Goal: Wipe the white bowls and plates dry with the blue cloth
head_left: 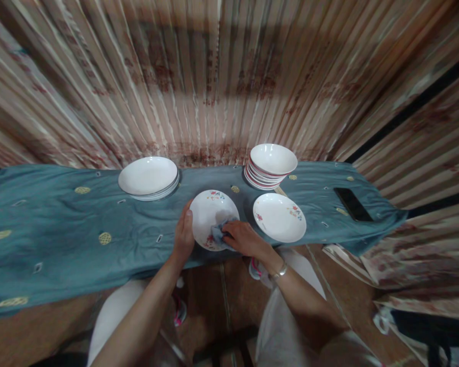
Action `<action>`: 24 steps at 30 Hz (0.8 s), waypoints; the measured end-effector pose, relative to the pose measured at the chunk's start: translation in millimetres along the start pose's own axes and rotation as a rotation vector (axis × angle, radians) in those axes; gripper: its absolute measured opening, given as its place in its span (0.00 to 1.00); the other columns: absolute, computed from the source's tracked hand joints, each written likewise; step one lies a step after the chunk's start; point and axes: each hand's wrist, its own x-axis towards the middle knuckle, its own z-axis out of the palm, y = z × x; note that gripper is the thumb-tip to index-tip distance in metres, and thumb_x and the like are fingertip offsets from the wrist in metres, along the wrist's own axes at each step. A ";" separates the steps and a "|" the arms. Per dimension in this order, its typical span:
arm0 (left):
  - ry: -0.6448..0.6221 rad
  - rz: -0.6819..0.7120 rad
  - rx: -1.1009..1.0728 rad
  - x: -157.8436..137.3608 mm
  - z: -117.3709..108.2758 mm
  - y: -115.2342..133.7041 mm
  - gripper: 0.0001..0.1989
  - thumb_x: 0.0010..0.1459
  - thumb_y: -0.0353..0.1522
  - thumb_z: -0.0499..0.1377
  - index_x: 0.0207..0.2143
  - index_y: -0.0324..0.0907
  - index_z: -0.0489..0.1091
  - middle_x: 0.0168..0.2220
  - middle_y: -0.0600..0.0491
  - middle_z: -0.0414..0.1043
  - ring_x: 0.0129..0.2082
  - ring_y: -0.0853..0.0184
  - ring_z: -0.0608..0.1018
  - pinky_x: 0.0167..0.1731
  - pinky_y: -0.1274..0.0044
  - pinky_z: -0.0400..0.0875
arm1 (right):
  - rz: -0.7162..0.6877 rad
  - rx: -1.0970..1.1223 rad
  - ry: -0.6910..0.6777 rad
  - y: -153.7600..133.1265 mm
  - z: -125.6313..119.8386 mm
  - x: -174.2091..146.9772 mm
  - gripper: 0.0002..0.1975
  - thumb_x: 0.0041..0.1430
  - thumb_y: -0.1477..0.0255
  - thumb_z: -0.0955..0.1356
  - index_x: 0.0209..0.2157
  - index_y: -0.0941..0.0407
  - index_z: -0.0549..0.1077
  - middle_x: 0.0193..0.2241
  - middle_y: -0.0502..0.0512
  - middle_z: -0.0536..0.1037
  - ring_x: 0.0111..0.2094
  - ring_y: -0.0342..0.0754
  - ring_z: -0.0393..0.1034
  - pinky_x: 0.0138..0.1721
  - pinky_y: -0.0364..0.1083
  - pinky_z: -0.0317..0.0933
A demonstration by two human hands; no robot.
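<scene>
A white plate (210,216) with small flowers on its rim is in front of me near the table's front edge. My left hand (184,232) grips its left rim, thumb on top and the fingers partly hidden at the side. Bunched in my right hand (245,237) is a blue-grey cloth (220,230), pressed against the lower right of the plate's face. Just to the right lies a second flowered plate (279,217), apart from both hands.
At the back left stands a stack of wide white plates (149,176). Red-rimmed bowls (273,159) are stacked at the back right. A black phone (352,204) lies near the right end of the blue-green tablecloth (137,224). Behind the table hangs a pleated curtain (214,76).
</scene>
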 end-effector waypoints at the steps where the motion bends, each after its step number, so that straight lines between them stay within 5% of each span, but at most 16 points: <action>1: -0.009 -0.006 -0.024 0.2 0.6 -0.7 0.27 0.62 0.47 0.47 0.53 0.39 0.67 0.54 0.45 0.70 0.55 0.58 0.70 0.57 0.67 0.60 | -0.025 0.023 -0.014 -1.8 -1.0 -1.4 0.06 0.59 0.74 0.66 0.38 0.57 0.75 0.37 0.56 0.78 0.40 0.49 0.71 0.41 0.44 0.60; 9: 0.008 -0.048 -0.060 0.6 1.6 -5.4 0.29 0.60 0.50 0.48 0.53 0.39 0.68 0.54 0.45 0.71 0.56 0.57 0.70 0.57 0.66 0.62 | -0.141 0.493 0.018 -23.2 6.1 5.0 0.06 0.57 0.76 0.66 0.35 0.57 0.74 0.31 0.49 0.76 0.32 0.42 0.69 0.35 0.39 0.58; 15: -0.001 -0.053 -0.054 1.7 1.5 -3.6 0.29 0.59 0.51 0.48 0.52 0.41 0.69 0.52 0.46 0.72 0.55 0.57 0.71 0.57 0.66 0.62 | -0.163 0.768 0.137 -36.0 18.1 27.0 0.08 0.55 0.79 0.64 0.36 0.59 0.73 0.33 0.50 0.75 0.36 0.43 0.69 0.40 0.40 0.61; 24: 0.028 -0.011 0.049 4.2 -2.0 -12.9 0.30 0.59 0.53 0.48 0.49 0.40 0.71 0.53 0.45 0.71 0.57 0.58 0.69 0.60 0.66 0.57 | -0.133 0.634 0.435 -43.9 16.2 54.2 0.22 0.56 0.78 0.62 0.53 0.57 0.65 0.52 0.58 0.71 0.55 0.48 0.64 0.57 0.48 0.57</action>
